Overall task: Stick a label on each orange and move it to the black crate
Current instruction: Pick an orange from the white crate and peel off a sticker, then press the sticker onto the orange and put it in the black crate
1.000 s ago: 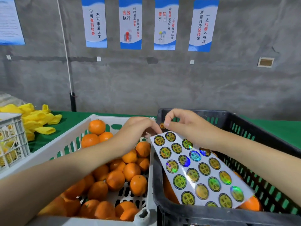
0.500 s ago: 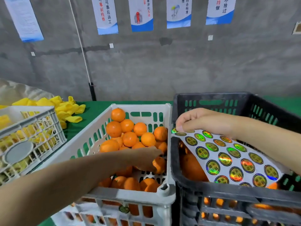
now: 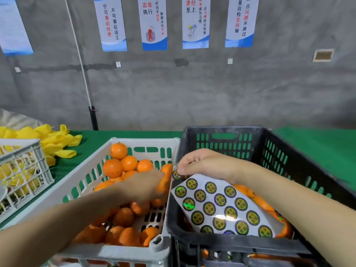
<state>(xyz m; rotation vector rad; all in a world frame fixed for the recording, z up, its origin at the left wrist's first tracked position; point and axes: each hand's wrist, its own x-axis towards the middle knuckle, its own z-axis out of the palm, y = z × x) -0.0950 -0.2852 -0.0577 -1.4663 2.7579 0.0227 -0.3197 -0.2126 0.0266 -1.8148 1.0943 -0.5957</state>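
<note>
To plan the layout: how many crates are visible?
3: white crate of oranges, centre; black crate, to its right; grey lattice crate, far left. Others may lie outside view.

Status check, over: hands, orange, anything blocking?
Left hand blurred over an orange in white crate, grip unclear. Right hand pinches label sheet over black crate, one label at fingertips. Nothing blocking.

Left hand point(image 3: 143, 186) is inside the white crate point(image 3: 144, 140), over the oranges point(image 3: 119, 151) near its right wall (motion blur, grip unreadable). Right hand point(image 3: 204, 164), fingers curled, holds the label sheet point(image 3: 221, 205) tilted over the black crate point(image 3: 221, 130). One label point(image 3: 176, 174) sits at its fingertips. The crates stand side by side, touching, on the green table point(image 3: 308, 139).
</note>
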